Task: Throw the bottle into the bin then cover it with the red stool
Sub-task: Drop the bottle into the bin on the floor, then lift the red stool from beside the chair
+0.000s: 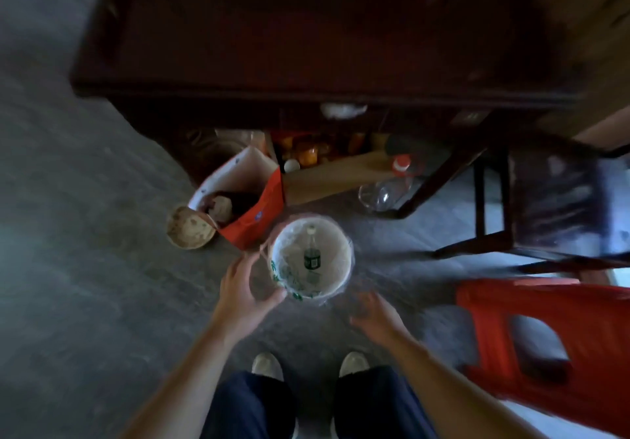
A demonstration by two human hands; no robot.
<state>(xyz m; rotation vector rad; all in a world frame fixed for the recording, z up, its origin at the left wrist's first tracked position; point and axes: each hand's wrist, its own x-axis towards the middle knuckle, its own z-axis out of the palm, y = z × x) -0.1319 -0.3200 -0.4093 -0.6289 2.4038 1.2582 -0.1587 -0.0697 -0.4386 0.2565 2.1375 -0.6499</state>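
Note:
A small white bin [335,234] lined with clear plastic stands on the floor in front of my feet. A clear bottle with a dark green label [312,256] lies inside it, cap pointing away from me. My left hand [240,288] is open, its fingers spread just left of the bin's rim, touching or nearly touching it. My right hand [373,312] hovers open and blurred just below and right of the bin, holding nothing. The red plastic stool [549,346] stands at the lower right, apart from both hands.
A dark wooden table [306,46] fills the top. Under it are a red paper bag [249,196], a round woven lid [189,228], a cardboard box of jars [334,176] and a big clear bottle [388,189]. A dark wooden chair [545,199] stands at the right.

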